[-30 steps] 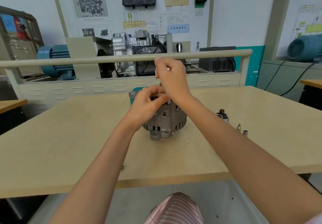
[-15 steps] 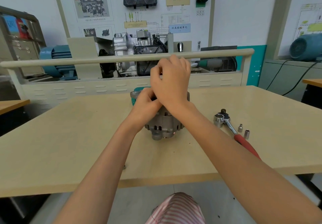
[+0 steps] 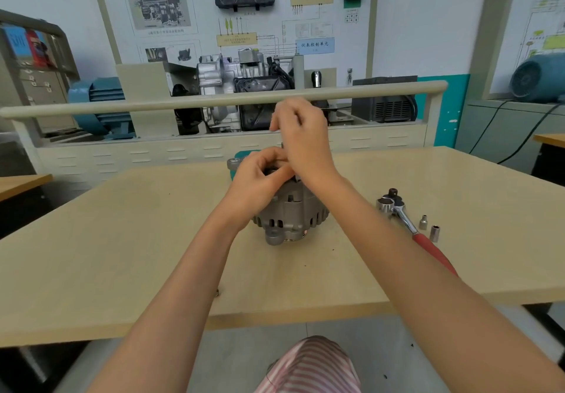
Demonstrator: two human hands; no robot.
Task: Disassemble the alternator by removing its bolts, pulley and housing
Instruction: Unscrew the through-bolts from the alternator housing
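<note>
The grey alternator point(image 3: 290, 218) stands on the wooden table point(image 3: 122, 239), a little past its middle. My left hand point(image 3: 260, 178) grips the top of the alternator with curled fingers and hides the part beneath them. My right hand point(image 3: 302, 136) hovers just above it with fingers curled, pinching a thin dark bolt point(image 3: 282, 145); only a short piece shows below the fingertips. The pulley is hidden behind both hands.
To the right of the alternator lie a ratchet wrench point(image 3: 397, 212) with a red handle and two small sockets point(image 3: 423, 222) point(image 3: 434, 233). Behind the alternator sits a teal object point(image 3: 244, 153). A small fastener point(image 3: 217, 293) lies near the front edge. A rail point(image 3: 153, 105) runs behind the table.
My right hand has twisted above the alternator's top, staying over the same spot. My left hand keeps its grip. The ratchet's red handle has come into view.
</note>
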